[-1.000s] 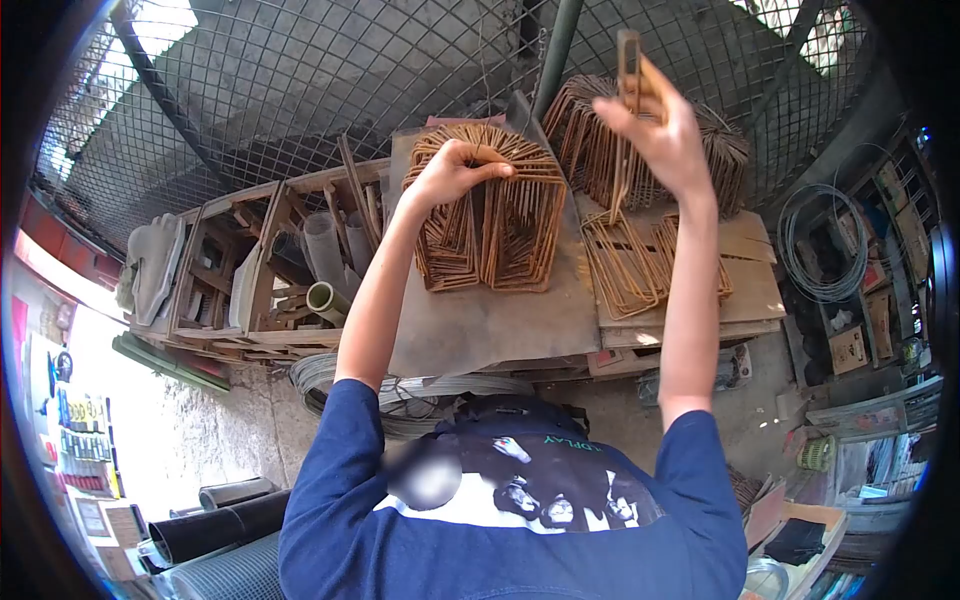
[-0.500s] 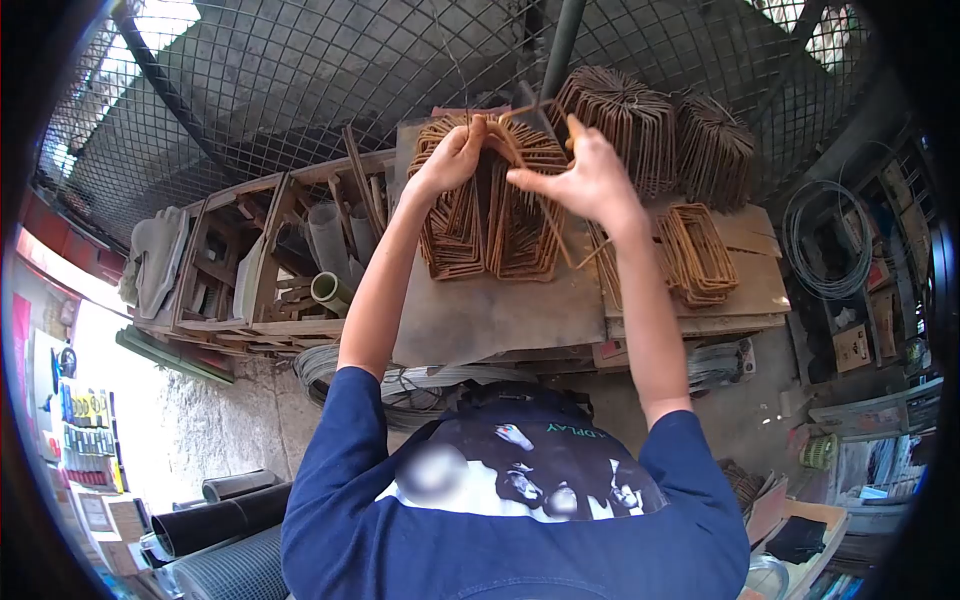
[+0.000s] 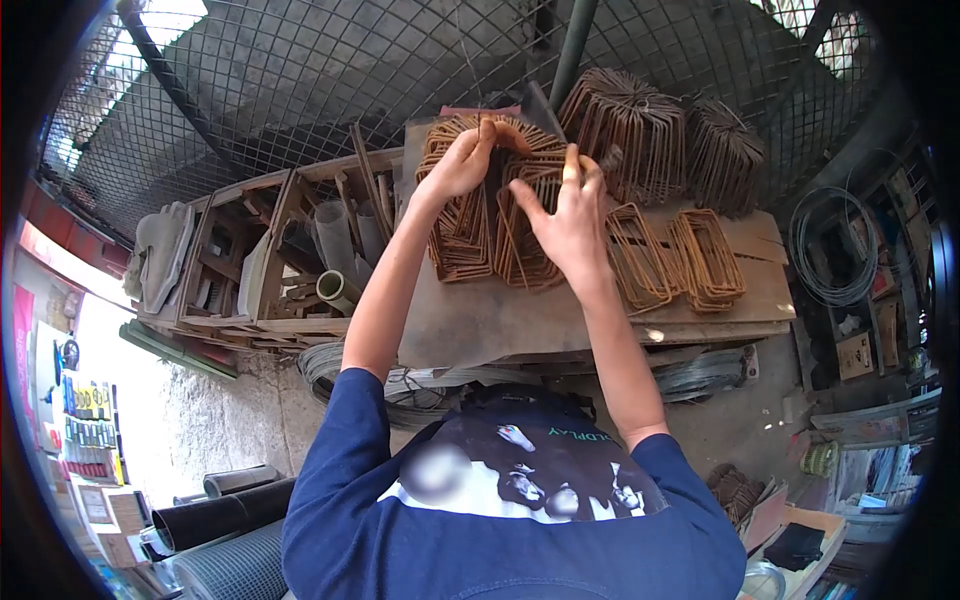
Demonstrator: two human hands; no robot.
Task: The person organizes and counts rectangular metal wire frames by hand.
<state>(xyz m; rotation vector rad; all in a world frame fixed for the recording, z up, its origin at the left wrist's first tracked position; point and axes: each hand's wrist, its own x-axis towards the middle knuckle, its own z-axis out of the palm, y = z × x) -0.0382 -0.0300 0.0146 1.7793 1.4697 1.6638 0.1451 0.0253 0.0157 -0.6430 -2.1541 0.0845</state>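
Fanned bundle (image 3: 520, 250) of rusty wire frames, one, in two lobes, standing on the bench (image 3: 470, 325) between the hands. Left hand (image 3: 465, 165): at the bundle's top, fingers reaching over the upper bars; whether they grip cannot be told. Right hand (image 3: 570, 210): by the right lobe, thumb and fingers spread apart; contact with the bars uncertain. Hazards, as judged: frames could slide out of line or topple if the top support slackens; bars could snag on one another if a frame is pushed in askew; skin could be scraped by rough metal or nipped between bars closing together. Count: hands, two; fanned bundle, one; upright bundles, two, the nearer (image 3: 630, 135) behind the right hand and the farther (image 3: 728, 155) to its right; flat groups of frames, two, the looser (image 3: 648, 296) and the denser (image 3: 690, 258), side by side at the bench's right; green pole (image 3: 573, 55), one, at the mesh. Single frames overlap too closely to count.
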